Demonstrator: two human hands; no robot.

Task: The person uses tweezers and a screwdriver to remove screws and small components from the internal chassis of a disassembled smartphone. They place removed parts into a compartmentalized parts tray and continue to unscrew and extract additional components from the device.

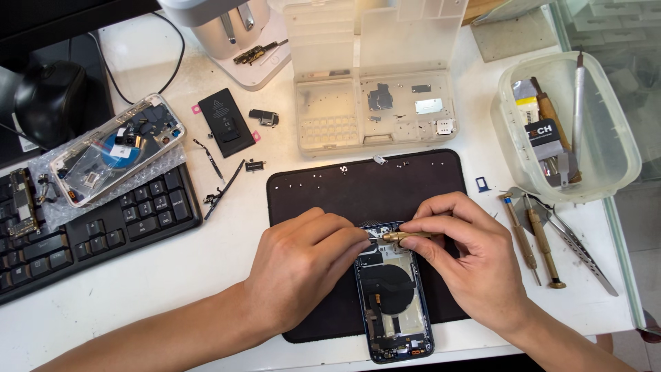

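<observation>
Presently right hand [468, 255] fingers pinch brass screwdriver [406, 236] lying crosswise over lengthwise opened phone [394, 293] (left hand [303, 265] fingers steady its top).

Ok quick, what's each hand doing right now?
Left hand: closed, fingertips pressing on the opened phone.
Right hand: closed, holding a brass screwdriver on the phone.

- Our left hand [299, 265] lies palm down, fingers curled, fingertips pressing inward toward the right.
- Our right hand [468, 258] is pinched closed, thumb against forefinger.
- Both forearms angle in from the tabletop's near edge.
</observation>
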